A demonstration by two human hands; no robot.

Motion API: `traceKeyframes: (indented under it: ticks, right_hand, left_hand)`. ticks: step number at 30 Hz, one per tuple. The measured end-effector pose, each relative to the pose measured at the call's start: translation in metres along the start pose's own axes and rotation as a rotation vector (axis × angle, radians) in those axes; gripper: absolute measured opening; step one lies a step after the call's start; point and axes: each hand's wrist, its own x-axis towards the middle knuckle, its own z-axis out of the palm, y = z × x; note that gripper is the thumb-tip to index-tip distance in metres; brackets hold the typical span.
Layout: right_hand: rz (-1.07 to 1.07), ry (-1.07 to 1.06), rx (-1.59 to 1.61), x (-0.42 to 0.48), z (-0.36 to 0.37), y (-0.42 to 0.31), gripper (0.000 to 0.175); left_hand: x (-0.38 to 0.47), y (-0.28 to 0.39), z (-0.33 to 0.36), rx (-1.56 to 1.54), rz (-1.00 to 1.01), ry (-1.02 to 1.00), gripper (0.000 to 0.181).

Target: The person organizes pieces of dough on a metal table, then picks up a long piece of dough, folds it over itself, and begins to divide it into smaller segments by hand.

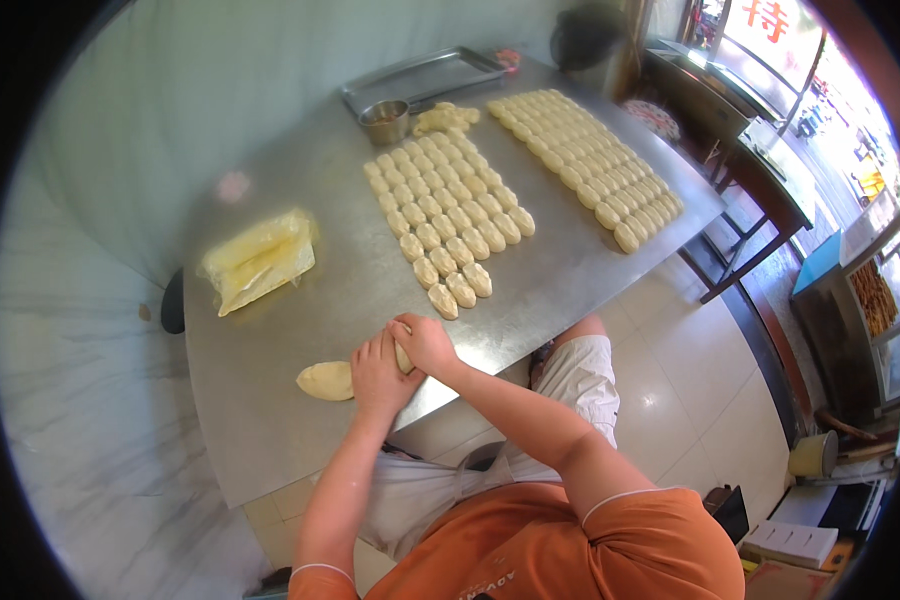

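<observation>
Both my hands are on a piece of pale dough (403,358) near the front edge of the steel table. My left hand (379,371) lies over the dough, its fingers covering much of it. My right hand (425,343) is against the dough's other end, touching my left hand. A pointed lobe of dough (325,381) sticks out on the left; whether it joins the piece under my hands is hidden. Just beyond my hands, small shaped dough pieces (450,217) lie in close rows. A second block of dough pieces (592,157) lies farther right.
On the steel table (270,427) are a plastic bag with yellowish contents (259,259) at left, a metal bowl (385,122), an irregular dough lump (445,118) and a metal tray (424,75) at the back. A wall borders the far side; a wooden-legged side table (776,172) stands at right.
</observation>
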Motion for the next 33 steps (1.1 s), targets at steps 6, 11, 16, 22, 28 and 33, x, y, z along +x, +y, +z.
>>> traceKeyframes:
  ticks: [6, 11, 16, 22, 28, 33]
  right_hand:
    - [0.044, 0.18, -0.005, -0.003, 0.029, -0.003, 0.041]
    - [0.089, 0.114, -0.042, -0.007, 0.024, -0.035, 0.042]
    - [0.107, 0.123, -0.13, 0.012, 0.017, -0.025, 0.04]
    - [0.083, 0.101, -0.304, 0.015, -0.006, -0.02, 0.033]
    - [-0.509, -0.489, -0.022, -0.088, -0.078, -0.118, 0.022]
    - [-0.017, -0.027, -0.031, -0.032, -0.167, -0.029, 0.048]
  left_hand:
    - [-0.001, 0.008, 0.027, 0.189, -0.177, -0.044, 0.048]
    - [0.006, 0.003, 0.026, 0.113, -0.258, -0.063, 0.044]
    - [0.019, 0.006, 0.033, 0.062, -0.266, -0.115, 0.042]
    - [0.031, 0.015, 0.033, 0.088, -0.326, -0.288, 0.033]
    - [0.037, -0.001, 0.027, 0.117, -0.569, -0.365, 0.041]
    - [0.008, -0.009, 0.0, 0.04, -0.176, -0.133, 0.074]
